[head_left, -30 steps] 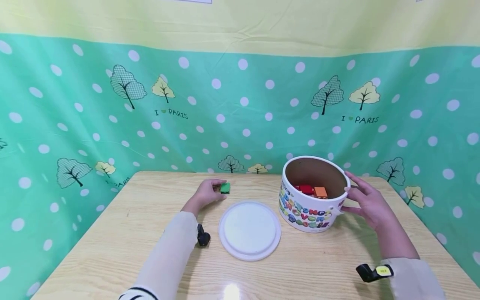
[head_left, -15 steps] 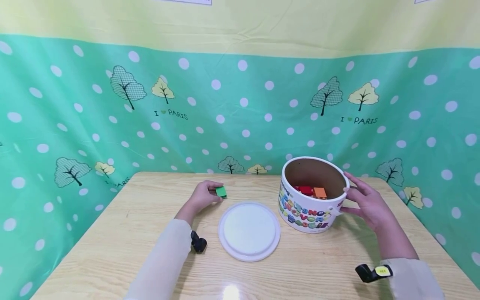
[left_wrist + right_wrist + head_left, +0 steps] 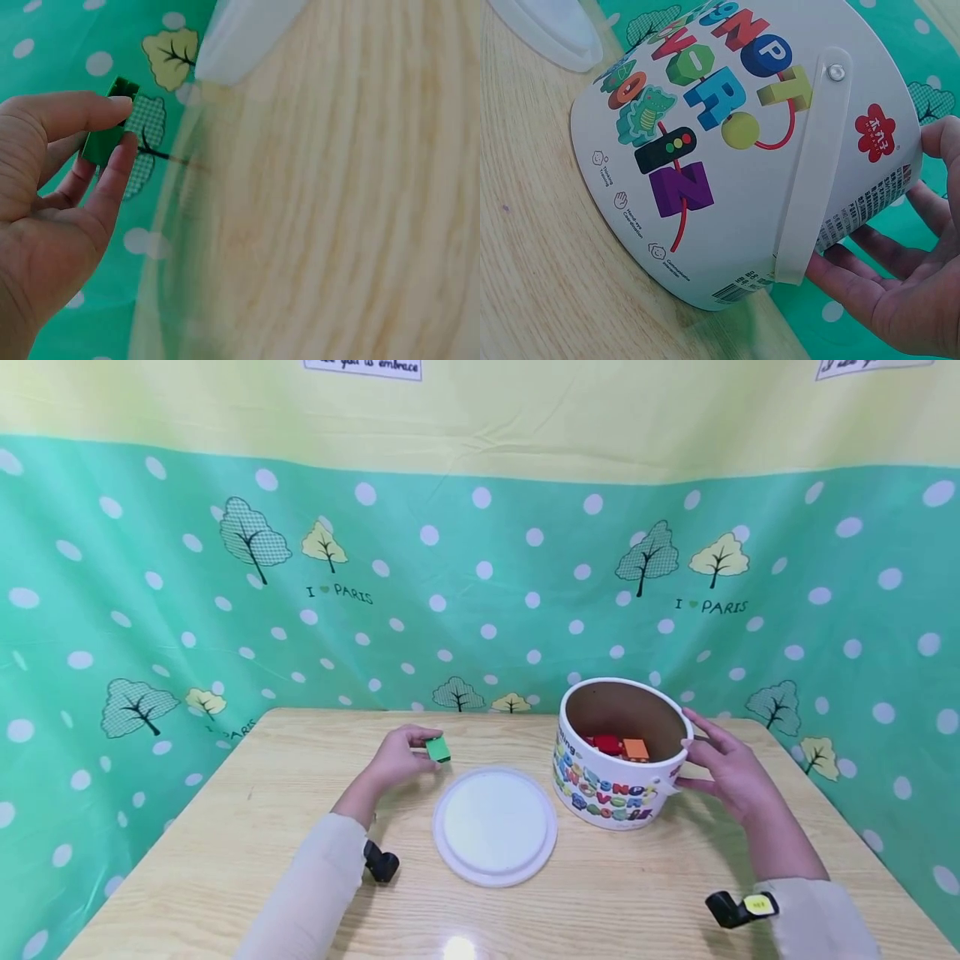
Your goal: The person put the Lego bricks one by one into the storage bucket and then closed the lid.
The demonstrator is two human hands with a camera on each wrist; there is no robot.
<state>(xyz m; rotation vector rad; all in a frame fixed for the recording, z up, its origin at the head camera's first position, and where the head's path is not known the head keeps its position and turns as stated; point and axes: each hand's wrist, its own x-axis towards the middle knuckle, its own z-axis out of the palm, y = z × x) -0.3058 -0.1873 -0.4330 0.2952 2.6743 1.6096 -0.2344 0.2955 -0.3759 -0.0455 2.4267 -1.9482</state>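
Note:
My left hand [image 3: 397, 758] pinches a small green toy block [image 3: 438, 749] between thumb and fingers, left of the bucket and behind the round lid. In the left wrist view this block [image 3: 105, 135] shows a hollow side near the thumb tip. My right hand [image 3: 731, 771] holds the right side of a white round bucket [image 3: 600, 789], with fingertips at its rim. Red and orange blocks [image 3: 636, 749] lie inside; the rest of its contents is hidden. In the right wrist view, the fingers spread along the printed wall beside a white strap handle [image 3: 814, 172].
A round white lid [image 3: 495, 822] lies flat on the wooden table [image 3: 600, 893], between the left forearm and the bucket. A green dotted curtain [image 3: 420, 635] hangs right behind the table's back edge.
My left hand has drawn slightly left and toward me with the green block, which has turned in the fingers. The right hand stays on the bucket. The head view has tipped up slightly.

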